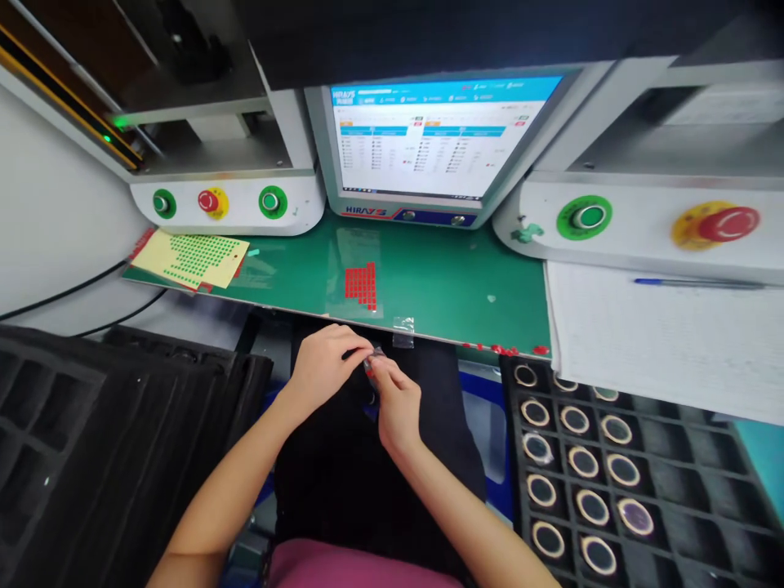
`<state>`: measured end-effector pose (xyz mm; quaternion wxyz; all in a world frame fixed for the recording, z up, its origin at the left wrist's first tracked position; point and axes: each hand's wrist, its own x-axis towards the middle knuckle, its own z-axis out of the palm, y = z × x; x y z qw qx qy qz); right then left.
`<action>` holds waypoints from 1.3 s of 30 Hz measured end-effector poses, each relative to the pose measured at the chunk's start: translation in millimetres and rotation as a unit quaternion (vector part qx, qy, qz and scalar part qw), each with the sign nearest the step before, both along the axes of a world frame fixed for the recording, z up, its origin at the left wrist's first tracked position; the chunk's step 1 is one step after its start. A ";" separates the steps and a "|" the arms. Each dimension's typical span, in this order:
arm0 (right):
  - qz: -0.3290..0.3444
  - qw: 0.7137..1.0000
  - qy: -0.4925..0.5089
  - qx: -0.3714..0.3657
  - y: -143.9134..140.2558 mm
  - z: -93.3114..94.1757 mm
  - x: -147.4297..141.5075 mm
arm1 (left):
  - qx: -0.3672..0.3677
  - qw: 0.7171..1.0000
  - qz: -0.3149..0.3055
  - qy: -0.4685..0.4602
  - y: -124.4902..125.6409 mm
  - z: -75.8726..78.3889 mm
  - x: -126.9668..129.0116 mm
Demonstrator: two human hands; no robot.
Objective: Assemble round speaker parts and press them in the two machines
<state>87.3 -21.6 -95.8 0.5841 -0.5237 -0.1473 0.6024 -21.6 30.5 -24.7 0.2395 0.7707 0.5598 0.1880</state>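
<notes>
My left hand (323,359) and my right hand (398,404) meet in front of my lap, just below the green table's (441,278) front edge. Together they pinch a small clear, shiny piece (372,360) between the fingertips; what it is I cannot tell. A sheet of red stickers (361,285) lies on the table straight ahead of my hands. A scrap of clear film (403,331) hangs at the table edge close to my fingers.
A black tray (686,457) of several gold-rimmed round parts sits at the right. Black empty trays (110,441) stack at the left. A monitor (438,139), two machines with green and red buttons, a yellow sheet of green dots (193,259), white paper with a pen (698,283).
</notes>
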 end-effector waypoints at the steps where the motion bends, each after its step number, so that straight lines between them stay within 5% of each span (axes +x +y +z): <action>1: -0.010 1.000 0.001 -0.006 7.6 -5.9 -4.4 | 0.005 0.999 -0.018 0.045 10.3 -1.0 0.6; 9: -0.060 0.997 -0.035 -0.019 41.0 -23.8 -22.7 | 0.004 0.993 -0.042 0.115 52.3 -7.0 9.9; 17: -0.024 0.993 -0.114 -0.028 46.1 -45.8 -16.4 | 0.041 0.995 0.035 0.086 61.1 -16.9 5.2; 21: 0.070 0.990 -0.119 -0.024 22.8 -50.0 -4.9 | 0.091 0.992 0.066 0.063 16.4 -2.2 0.5; 25: 0.148 0.980 -0.128 -0.025 6.3 -57.4 6.1 | 0.164 0.977 0.127 0.046 -60.4 22.4 -25.4; 28: 0.157 0.977 -0.143 -0.020 5.5 -67.8 2.0 | 0.179 0.958 0.207 0.086 -127.4 54.8 -56.2; 31: 0.152 0.976 -0.156 -0.022 0.9 -75.6 -0.1 | 0.187 0.912 0.328 0.159 -191.6 97.5 -89.9; 34: 0.138 0.973 -0.184 -0.011 -4.6 -81.9 2.3 | 0.069 0.801 0.527 0.275 -235.6 133.8 -137.7; 36: 0.136 0.970 -0.201 0.015 -5.6 -84.9 3.1 | -0.032 0.718 0.620 0.314 -251.1 147.0 -176.1; 39: 0.141 0.971 -0.189 0.029 -3.1 -84.4 1.8 | -0.099 0.673 0.659 0.321 -260.8 150.8 -227.2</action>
